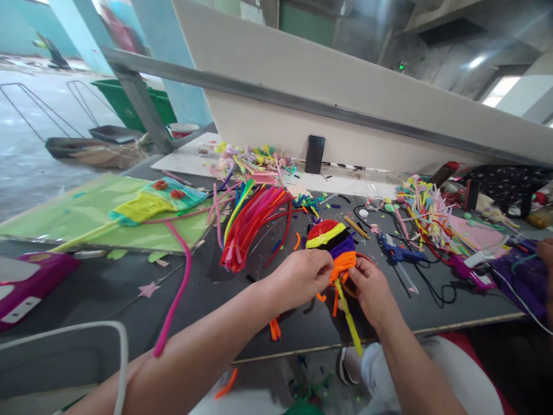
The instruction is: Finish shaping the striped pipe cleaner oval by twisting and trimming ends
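Between my two hands is a pipe-cleaner craft [341, 239] with red, yellow, black, purple and orange bands and a yellow-green stem [348, 317] hanging from its lower end. The fingers of my left hand [306, 279] pinch its orange part from the left. My right hand [367, 285] grips the same orange part from the right, thumb and fingers closed. Loose orange pipe-cleaner ends stick out below. A bundle of red and pink pipe cleaners [254, 225] lies left of the craft, and short orange pieces [275, 329] lie near the table edge.
A blue glue gun [400, 251] with a black cord lies to the right. At left a yellow and teal pipe-cleaner craft [159, 202] rests on a green sheet [56, 213]. A phone [315, 154] leans on the white panel. Another person's hand [545, 251] shows at the right edge.
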Motion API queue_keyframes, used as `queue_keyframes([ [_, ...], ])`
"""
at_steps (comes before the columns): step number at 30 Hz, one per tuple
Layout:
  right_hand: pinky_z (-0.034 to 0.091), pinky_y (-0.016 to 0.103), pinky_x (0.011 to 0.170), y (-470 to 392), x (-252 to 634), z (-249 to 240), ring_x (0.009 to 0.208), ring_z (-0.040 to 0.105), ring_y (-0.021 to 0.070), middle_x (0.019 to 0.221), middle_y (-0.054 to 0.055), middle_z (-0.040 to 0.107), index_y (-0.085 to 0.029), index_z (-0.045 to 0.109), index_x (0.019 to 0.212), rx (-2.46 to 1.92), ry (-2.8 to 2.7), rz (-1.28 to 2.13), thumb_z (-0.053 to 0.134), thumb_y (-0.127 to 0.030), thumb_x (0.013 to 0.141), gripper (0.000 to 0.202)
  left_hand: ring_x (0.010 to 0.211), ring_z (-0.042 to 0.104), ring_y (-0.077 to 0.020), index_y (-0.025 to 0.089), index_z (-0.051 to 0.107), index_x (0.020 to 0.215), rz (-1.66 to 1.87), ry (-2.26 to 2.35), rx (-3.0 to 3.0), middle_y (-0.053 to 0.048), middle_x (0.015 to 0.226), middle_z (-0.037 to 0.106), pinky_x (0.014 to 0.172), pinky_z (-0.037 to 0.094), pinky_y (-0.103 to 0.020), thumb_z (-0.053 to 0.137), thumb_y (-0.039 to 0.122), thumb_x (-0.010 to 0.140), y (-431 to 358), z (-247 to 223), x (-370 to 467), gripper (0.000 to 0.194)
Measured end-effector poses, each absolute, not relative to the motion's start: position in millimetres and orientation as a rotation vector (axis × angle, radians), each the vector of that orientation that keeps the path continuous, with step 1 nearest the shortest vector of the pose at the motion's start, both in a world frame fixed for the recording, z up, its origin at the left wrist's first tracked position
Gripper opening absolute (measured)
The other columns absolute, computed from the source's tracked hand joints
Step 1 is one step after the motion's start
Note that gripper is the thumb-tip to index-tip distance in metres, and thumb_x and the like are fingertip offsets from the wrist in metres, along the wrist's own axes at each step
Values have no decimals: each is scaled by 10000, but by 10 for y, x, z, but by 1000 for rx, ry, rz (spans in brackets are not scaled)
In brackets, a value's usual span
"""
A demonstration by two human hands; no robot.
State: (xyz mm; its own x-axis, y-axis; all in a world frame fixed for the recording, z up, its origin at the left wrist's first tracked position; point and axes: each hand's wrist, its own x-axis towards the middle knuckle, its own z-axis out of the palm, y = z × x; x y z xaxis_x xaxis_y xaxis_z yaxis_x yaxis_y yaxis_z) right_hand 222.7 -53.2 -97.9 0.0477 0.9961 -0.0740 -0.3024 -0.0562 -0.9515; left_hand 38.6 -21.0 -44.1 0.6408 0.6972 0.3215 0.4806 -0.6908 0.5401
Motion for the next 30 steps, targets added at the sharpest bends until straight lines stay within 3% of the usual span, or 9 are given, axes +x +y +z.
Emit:
queue_keyframes([
  [3, 470, 254, 648, -534, 2221, -993, 651, 602, 136, 808, 0, 687, -220, 650, 876, -1072, -907, 1332, 682, -284, 731, 162, 671, 532, -118, 172, 579, 801, 740, 913, 2476, -19, 740, 603, 605, 376, -211, 446, 165, 806, -218, -430, 389, 134],
  [10, 440, 225, 510, -544, 2165, -1027, 510, 546, 104, 640, -28, 637, -198, 652, 811, -1156, -823, 1382, 703, -324, 710, 170, 826, 575, -175, 154, 582, 916, 808, 955, 2593, -76, 834, 625, 764, 423, -271, 347, 244, 898, -185, -487, 357, 253],
  [18, 455, 237, 440, -577, 2101, -897, 513, 584, 137, 679, -8, 653, -195, 619, 830, -1125, -701, 1353, 692, -362, 707, 220, 781, 580, -149, 185, 612, 874, 837, 931, 2393, -43, 825, 643, 721, 422, -239, 421, 237, 863, -165, -445, 353, 199],
  [22, 477, 232, 533, -540, 2174, -836, 533, 571, 111, 625, -31, 628, -198, 598, 714, -993, -613, 1293, 734, -301, 671, 176, 764, 571, -142, 190, 624, 905, 1113, 1108, 1959, -29, 838, 644, 702, 431, -229, 487, 309, 836, -32, -510, 304, 194],
  [25, 472, 223, 591, -521, 2252, -841, 560, 564, 99, 619, -34, 621, -198, 602, 676, -907, -642, 1280, 742, -273, 669, 160, 820, 576, -147, 169, 563, 1060, 1282, 1146, 1419, -57, 955, 620, 694, 462, -232, 560, 359, 791, 81, -609, 286, 329],
  [28, 469, 247, 588, -545, 2291, -862, 566, 566, 113, 638, -34, 619, -210, 618, 726, -853, -683, 1319, 705, -294, 715, 122, 935, 580, -155, 165, 483, 1186, 1186, 1094, 1058, -106, 1152, 560, 766, 479, -258, 633, 339, 752, 88, -642, 316, 491],
  [30, 470, 269, 578, -564, 2295, -875, 542, 560, 118, 654, -37, 620, -220, 615, 757, -838, -686, 1348, 682, -303, 739, 108, 944, 592, -157, 178, 476, 1200, 1065, 992, 913, -116, 1189, 553, 785, 488, -274, 641, 324, 756, 38, -618, 348, 496],
])
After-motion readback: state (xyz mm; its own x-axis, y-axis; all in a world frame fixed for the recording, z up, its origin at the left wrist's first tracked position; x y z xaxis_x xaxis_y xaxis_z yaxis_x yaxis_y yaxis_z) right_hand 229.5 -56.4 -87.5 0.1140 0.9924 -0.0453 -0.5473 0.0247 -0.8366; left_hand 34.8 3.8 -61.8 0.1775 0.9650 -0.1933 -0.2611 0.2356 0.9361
